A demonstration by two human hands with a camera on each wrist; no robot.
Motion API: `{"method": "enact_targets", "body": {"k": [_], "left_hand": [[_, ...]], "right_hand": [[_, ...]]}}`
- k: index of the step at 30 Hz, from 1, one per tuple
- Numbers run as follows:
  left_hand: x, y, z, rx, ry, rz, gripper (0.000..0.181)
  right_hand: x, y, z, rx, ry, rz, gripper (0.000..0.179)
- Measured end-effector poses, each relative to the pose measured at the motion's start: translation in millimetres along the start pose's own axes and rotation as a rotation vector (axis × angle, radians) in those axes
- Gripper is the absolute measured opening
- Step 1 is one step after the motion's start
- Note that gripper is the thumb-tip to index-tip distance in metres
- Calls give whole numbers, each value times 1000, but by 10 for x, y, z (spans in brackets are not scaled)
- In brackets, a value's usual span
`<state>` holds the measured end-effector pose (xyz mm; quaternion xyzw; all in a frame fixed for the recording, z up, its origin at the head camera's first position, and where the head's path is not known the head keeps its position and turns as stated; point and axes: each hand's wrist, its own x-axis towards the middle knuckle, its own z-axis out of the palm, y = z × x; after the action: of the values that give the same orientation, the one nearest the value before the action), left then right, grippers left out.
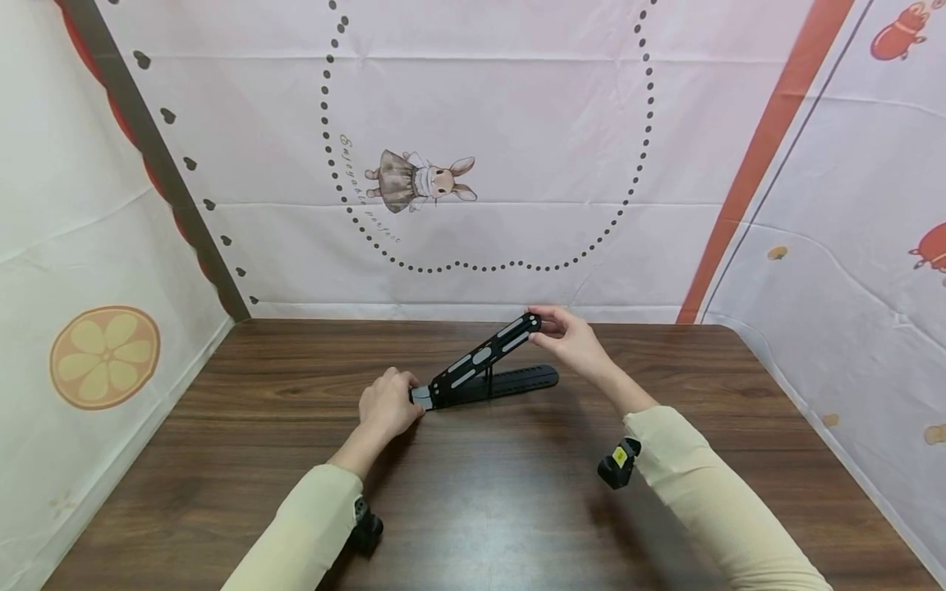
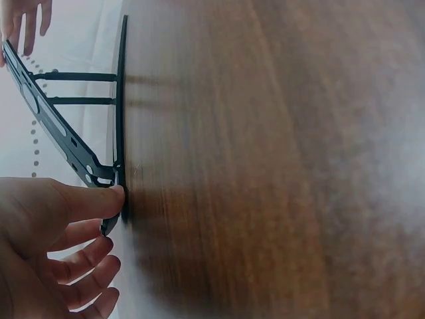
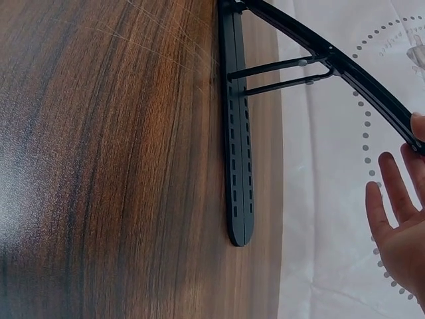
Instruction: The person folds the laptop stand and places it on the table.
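A black folding stand [image 1: 482, 355] with grey pads stands propped on the wooden table. Its long slotted base [image 3: 239, 166] lies flat, and its upper panel slopes up to the right. Two thin struts [image 2: 83, 101] span the space between panel and base. My left hand [image 1: 386, 402] pinches the low hinged end near a grey pad, thumb on one side and fingers beyond. With thumb and fingertips, my right hand [image 1: 578, 345] holds the raised end of the panel. In the right wrist view, that hand's lower fingers spread away from the panel.
The wooden table [image 1: 473, 501] reaches back to a white printed cloth [image 1: 532, 148], with more cloth at both sides. Small black devices [image 1: 619, 464] are strapped at both wrists, over pale sleeves [image 1: 717, 492].
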<state>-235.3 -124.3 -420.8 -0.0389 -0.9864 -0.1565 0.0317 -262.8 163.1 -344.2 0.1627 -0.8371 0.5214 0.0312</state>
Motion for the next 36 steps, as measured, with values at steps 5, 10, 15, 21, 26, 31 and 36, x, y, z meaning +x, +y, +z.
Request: {"method": "enact_targets", "body": {"k": [5, 10, 15, 21, 26, 31, 36], "left_hand": [[26, 3, -7, 20, -11, 7, 39], [59, 11, -11, 33, -18, 1, 38], [101, -1, 1, 38, -9, -3, 38], [139, -12, -3, 37, -11, -9, 38], [172, -31, 2, 44, -8, -15, 37], [217, -41, 15, 39, -2, -15, 36], [250, -42, 22, 21, -12, -20, 35]], "right_hand": [[57, 152, 6, -10, 8, -6, 46], [65, 166, 8, -12, 17, -7, 45], [59, 167, 15, -11, 22, 7, 44], [65, 172, 23, -3, 32, 5, 43], [67, 168, 36, -5, 39, -3, 43], [64, 166, 44, -1, 44, -6, 42], [62, 179, 38, -14, 43, -12, 41]]}}
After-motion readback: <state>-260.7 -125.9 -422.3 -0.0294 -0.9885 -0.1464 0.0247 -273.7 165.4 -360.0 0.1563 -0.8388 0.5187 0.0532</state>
